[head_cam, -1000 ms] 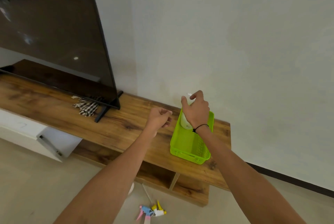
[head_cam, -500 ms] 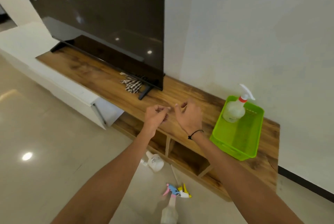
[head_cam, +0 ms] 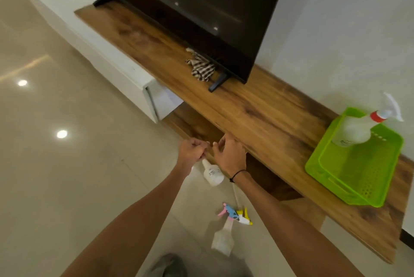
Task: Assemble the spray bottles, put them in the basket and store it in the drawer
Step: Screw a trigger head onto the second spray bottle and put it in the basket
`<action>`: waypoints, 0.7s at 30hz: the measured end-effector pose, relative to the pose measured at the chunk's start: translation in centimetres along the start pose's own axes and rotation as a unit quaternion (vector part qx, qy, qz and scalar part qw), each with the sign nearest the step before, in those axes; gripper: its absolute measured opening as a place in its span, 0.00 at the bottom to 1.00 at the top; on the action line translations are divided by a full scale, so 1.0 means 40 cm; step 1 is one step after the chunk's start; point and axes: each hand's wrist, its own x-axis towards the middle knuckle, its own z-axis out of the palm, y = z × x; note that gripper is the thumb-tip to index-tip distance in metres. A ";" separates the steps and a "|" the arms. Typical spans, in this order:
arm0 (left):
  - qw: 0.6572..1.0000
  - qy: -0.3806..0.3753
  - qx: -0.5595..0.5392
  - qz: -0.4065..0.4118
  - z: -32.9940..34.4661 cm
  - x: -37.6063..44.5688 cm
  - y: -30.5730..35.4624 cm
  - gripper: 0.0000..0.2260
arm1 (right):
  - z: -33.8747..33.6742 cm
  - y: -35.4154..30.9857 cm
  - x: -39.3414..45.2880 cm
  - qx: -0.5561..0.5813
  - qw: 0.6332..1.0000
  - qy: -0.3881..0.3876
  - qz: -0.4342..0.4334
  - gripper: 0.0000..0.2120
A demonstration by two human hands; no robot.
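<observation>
One assembled bottle (head_cam: 354,130) stands upright in basket (head_cam: 336,176), nozzle rightward.

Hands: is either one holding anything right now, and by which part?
Nothing is visibly held. The left hand and right hand hover loosely curled above the floor; the bottle below lies untouched.

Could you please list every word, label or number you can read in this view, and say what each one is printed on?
None can be read.
Bottle in the green basket: dark print low on its side, too blurred to read.
Capless bottle on the floor: small dark marks on its side, too small to read.
Bottle with the blue and pink sprayer: no print can be made out.
TV: no logo visible.
</observation>
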 end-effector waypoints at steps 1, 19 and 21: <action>1.000 0.006 0.003 -0.011 -0.005 0.012 -0.024 0.02 | 0.026 0.012 0.000 -0.010 1.000 -0.017 0.006 0.11; 0.989 0.050 0.021 -0.135 0.050 0.208 -0.441 0.08 | 0.456 0.292 0.041 -0.147 0.955 -0.247 0.067 0.30; 0.988 0.050 0.022 -0.145 0.066 0.226 -0.481 0.09 | 0.498 0.326 0.047 -0.163 0.951 -0.256 0.067 0.31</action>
